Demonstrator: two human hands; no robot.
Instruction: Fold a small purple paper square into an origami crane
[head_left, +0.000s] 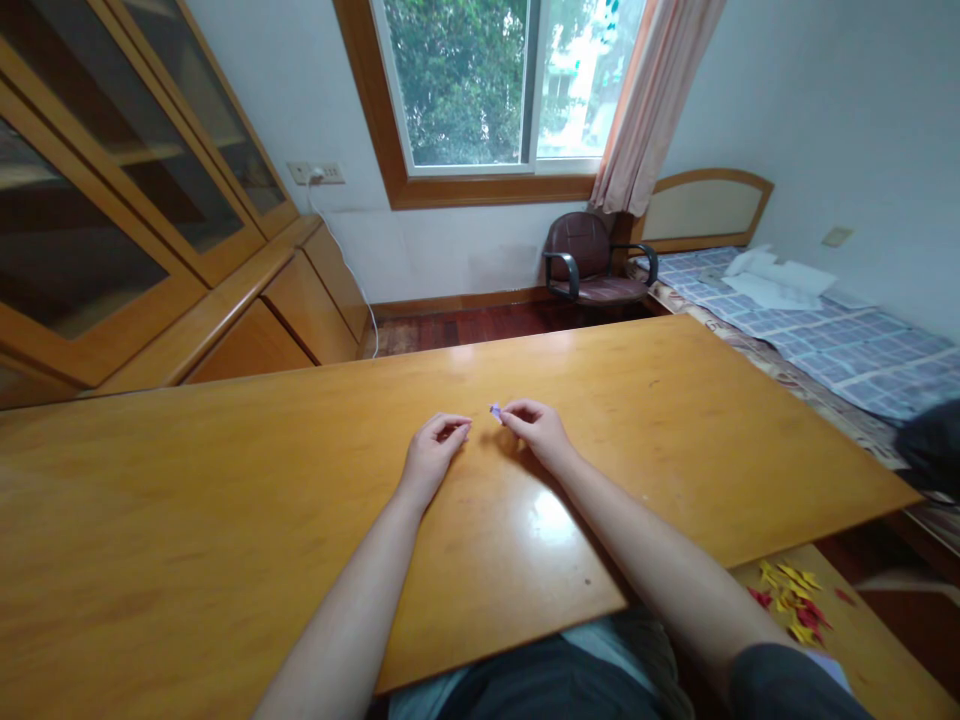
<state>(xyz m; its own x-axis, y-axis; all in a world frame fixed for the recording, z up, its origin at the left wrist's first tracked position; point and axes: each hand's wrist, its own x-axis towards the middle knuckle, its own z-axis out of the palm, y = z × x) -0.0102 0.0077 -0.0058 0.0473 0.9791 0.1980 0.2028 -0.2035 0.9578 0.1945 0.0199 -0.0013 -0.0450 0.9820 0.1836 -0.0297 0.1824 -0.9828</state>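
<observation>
Between the thumb and fingers of my right hand [531, 422] is a small folded piece of purple paper [496, 412], held just above the wooden table [262, 520]. It is too small to make out its exact shape. My left hand [439, 448] is a short way to the left, its thumb and fingertips pinched together near the table top. Whether anything sits in that pinch is too small to tell. The two hands are apart, with the purple paper's tip pointing toward the left one.
Several yellow and red folded paper pieces [799, 600] lie on a lower wooden surface at the right. A glass-door cabinet [150, 150] stands at the left. Beyond the table are a brown armchair [589, 260] and a bed [847, 340] with papers on it.
</observation>
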